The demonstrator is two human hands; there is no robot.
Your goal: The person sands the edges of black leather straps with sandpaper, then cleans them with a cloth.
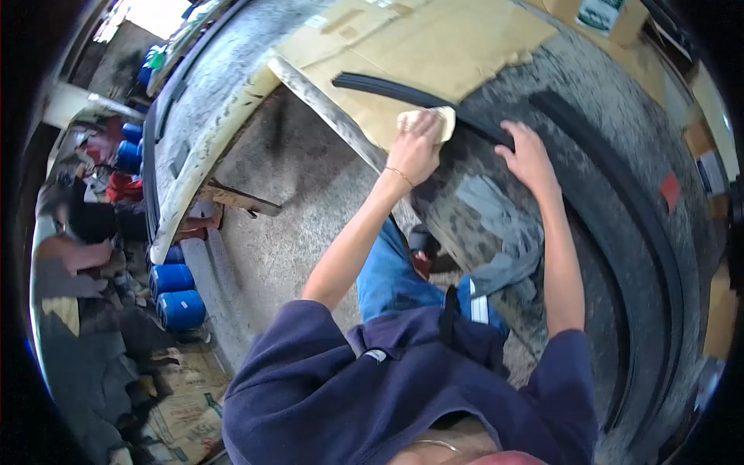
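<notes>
A long black ribbed strip, apparently rubber, lies across the brown cardboard and runs on over the dark table. My left hand is closed on a pale yellow pad, a cloth or sponge, and presses it against the strip. Farther right, my right hand grips the same strip, thumb on the near side and fingers on the far side. A crumpled grey cloth lies on the table between my forearms.
More long black strips curve along the table's right side. Brown cardboard covers the far part. A red scrap lies at the right. Blue rolls and cloth scraps are on the left, beyond a pale curved table edge.
</notes>
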